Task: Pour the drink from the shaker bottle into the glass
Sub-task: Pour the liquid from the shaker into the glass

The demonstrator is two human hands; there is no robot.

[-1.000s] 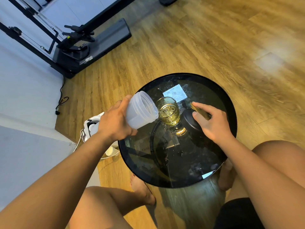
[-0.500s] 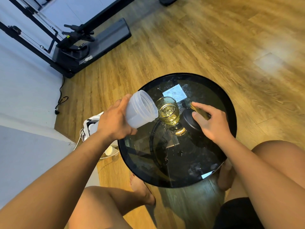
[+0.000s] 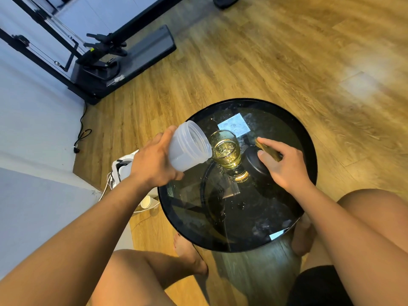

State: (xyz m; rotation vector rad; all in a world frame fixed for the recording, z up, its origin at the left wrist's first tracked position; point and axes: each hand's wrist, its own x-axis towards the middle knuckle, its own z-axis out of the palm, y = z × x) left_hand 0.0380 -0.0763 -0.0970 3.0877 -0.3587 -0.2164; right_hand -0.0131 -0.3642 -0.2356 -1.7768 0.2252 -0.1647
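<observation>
Pour step, likely tail end: left grip (image 3: 152,164) wrapped round shaker bottle (image 3: 187,149), tipped at rim of glass (image 3: 226,151) holding amber drink, mid tabletop (image 3: 308,138). Right grip (image 3: 284,164) holding black lid (image 3: 254,164) beside glass. Next, probably: level bottle, set down clear of lid.

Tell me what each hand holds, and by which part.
The left hand grips the shaker bottle round its base end. The right hand holds the black lid from above, at its gold piece.
</observation>
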